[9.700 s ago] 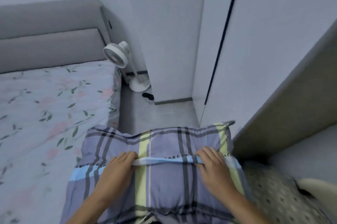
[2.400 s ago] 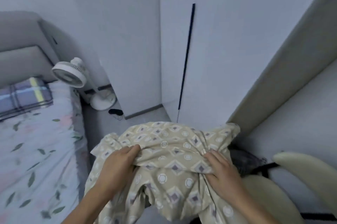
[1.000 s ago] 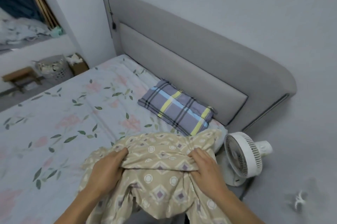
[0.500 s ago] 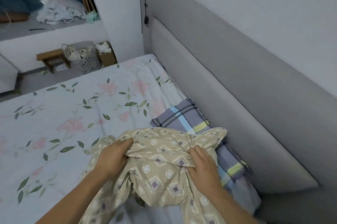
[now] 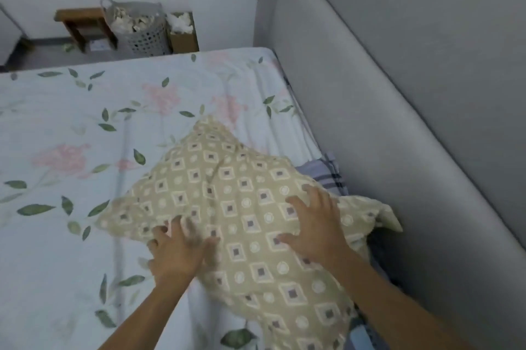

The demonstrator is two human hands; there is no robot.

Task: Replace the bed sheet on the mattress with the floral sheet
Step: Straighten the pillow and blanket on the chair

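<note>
Now the beige patterned pillow (image 5: pixel 236 207) lies down on the bed, at lower centre of the frame, where half a second ago both hands held it bunched up in the air; it partly covers the plaid pillow (image 5: pixel 327 176), which peeks out at its right edge against the grey headboard (image 5: pixel 384 121); the left hand (image 5: pixel 179 250) rests at the pillow's near left edge, blurred, fingers (image 5: pixel 159 231) spread and seemingly gripping nothing; the right hand (image 5: pixel 316 224) lies flat on top with fingers (image 5: pixel 296 201) straight and splayed, pressing rather than holding; the floral sheet (image 5: pixel 99 136) is spread over the mattress across the left and upper centre of the frame, reaching the far edge; so the sheet swap looks done, and this seems to be the dressing of the bed with pillows, nearly finished.
</note>
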